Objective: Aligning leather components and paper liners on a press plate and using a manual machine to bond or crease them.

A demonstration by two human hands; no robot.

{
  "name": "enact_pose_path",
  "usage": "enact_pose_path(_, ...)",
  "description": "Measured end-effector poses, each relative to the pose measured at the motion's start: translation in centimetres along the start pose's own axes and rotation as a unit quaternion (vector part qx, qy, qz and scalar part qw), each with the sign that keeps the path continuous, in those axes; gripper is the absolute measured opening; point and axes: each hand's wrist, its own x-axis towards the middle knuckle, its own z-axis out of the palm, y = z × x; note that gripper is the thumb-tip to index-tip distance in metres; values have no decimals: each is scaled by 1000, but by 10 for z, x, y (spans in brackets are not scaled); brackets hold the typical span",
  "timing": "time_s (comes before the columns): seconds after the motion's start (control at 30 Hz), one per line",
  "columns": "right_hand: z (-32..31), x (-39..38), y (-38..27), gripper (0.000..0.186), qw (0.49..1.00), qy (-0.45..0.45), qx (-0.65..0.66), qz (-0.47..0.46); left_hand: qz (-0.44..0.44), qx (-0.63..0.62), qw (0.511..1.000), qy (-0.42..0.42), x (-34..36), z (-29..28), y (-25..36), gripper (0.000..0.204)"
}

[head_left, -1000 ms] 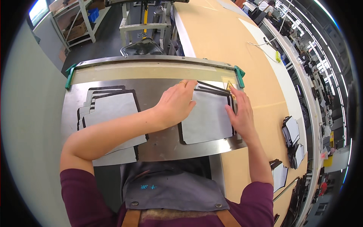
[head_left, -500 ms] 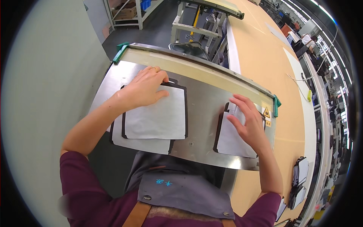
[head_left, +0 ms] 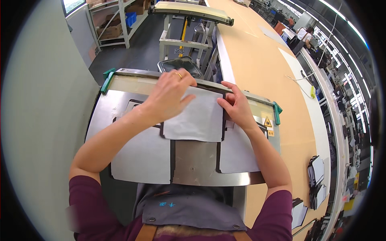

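Observation:
Both of my hands are on a white sheet with black edging (head_left: 195, 116), raised above the steel plate (head_left: 196, 156). My left hand (head_left: 171, 96) is closed at its upper left corner, the fingers bent over the top edge. At its upper right edge, my right hand (head_left: 238, 107) grips with thumb and curled fingers, the index finger stretched upward. Another white black-edged sheet (head_left: 140, 156) lies on the plate at left, its upper part hidden by my left forearm. A third white sheet (head_left: 238, 152) lies at right, partly under my right wrist.
Green corner clamps (head_left: 107, 81) sit at the plate's far ends, along a metal bar (head_left: 138, 72). To the right runs a long tan table (head_left: 297, 132) with stacks of black-edged pieces (head_left: 317, 168). A shelf rack (head_left: 122, 24) and another framed bench (head_left: 189, 12) stand beyond.
The upper white sheet has left the left pile and moved right to the plate's far middle, carried by my left hand. My right hand has shifted left from the right sheet onto it.

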Motion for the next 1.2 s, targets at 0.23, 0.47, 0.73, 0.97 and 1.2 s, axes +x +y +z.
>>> enact_pose_path(0.23,-4,-5,6,61,894,143,-341,-253,56,110,979,-162,-16,45,-3,75)
enact_pose_path(0.47,1,-24,10,58,896,-36,-399,-192,52,134,975,-170,-14,40,-10,80)
enact_pose_path(0.73,4,-24,9,59,883,-27,-427,-190,78,137,979,-130,-16,47,-16,81)
enact_pose_path(0.97,6,-25,0,56,885,-28,-423,-189,19,139,989,-55,-17,41,-11,69)
enact_pose_path(1.2,6,-25,2,60,916,2,-355,-186,-141,73,980,-124,-6,23,-23,35)
